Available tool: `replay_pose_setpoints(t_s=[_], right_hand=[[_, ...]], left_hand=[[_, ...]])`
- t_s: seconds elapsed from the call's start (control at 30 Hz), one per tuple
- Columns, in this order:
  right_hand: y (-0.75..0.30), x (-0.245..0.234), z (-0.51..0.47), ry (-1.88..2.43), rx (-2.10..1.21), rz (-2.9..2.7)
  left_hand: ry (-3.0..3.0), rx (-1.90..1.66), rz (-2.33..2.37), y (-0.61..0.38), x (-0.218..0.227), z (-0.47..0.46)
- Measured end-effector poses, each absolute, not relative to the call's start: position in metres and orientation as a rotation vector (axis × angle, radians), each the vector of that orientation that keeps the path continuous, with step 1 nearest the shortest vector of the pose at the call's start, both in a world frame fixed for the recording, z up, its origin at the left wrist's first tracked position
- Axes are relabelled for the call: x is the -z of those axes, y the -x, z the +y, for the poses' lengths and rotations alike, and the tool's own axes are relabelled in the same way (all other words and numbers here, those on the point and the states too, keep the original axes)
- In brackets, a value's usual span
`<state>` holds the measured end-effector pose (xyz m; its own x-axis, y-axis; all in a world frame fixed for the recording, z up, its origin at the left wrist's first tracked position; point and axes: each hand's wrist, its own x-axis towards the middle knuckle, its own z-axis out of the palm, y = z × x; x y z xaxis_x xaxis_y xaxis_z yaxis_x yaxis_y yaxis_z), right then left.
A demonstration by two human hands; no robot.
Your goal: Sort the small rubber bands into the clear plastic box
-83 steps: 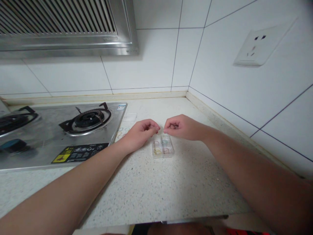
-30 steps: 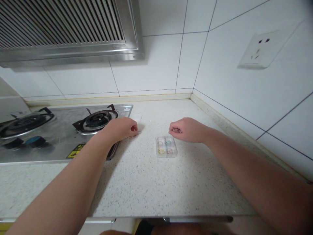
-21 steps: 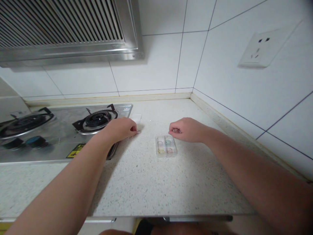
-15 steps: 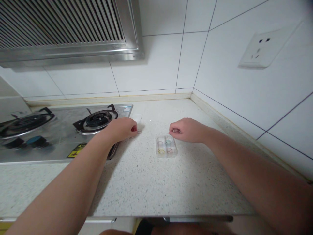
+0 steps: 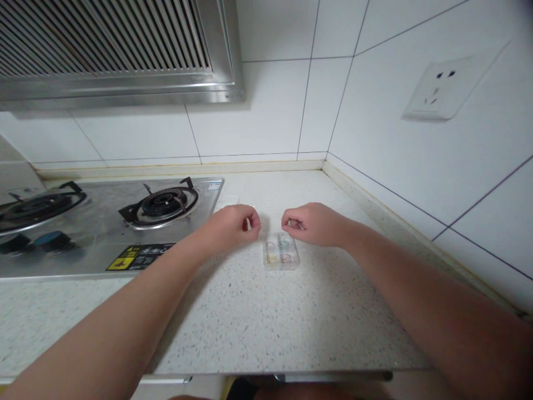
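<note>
A small clear plastic box [image 5: 281,255] with compartments holding coloured rings lies on the speckled countertop [image 5: 266,322]. My left hand [image 5: 231,225] hovers just left of the box, thumb and fingers pinched on something too small to name. My right hand [image 5: 310,222] rests curled at the box's far right corner, fingers closed on a small item I cannot make out. A flat clear lid [image 5: 227,201] lies beyond my left hand, beside the stove.
A steel gas stove [image 5: 104,222] with two burners and blue knobs fills the left. A range hood [image 5: 116,50] hangs above it. White tiled walls close the back and right, with a wall socket [image 5: 439,89]. The counter's front edge runs below my arms.
My left hand has come back from the spot near the stove edge to just left of the box, pinched. My right hand has stayed by the box. The view shifted slightly.
</note>
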<state>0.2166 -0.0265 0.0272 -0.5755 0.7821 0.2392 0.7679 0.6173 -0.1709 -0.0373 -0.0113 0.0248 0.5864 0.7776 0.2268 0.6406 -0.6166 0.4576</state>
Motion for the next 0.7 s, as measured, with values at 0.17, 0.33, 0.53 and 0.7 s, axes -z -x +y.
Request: replay_pose_setpoints(t_s=[0.17,0.33,0.53,0.7], right_hand=[[-0.209,-0.026,-0.032,1.107,-0.356,-2.455],[-0.204,-0.022,-0.032,1.045,-0.633,-2.299],[-0.201,-0.021,-0.031,1.006,-0.802,-2.088],[-0.2,-0.023,-0.033,1.004,-0.832,-2.024]], left_hand=[[-2.229,-0.731,0.963,0.018,-0.01,-0.022],[-2.046,-0.871,0.903,0.014,-0.011,-0.019],[-1.9,-0.902,0.893,0.012,-0.019,-0.023],[-1.853,-0.893,0.889,0.012,-0.021,-0.025]])
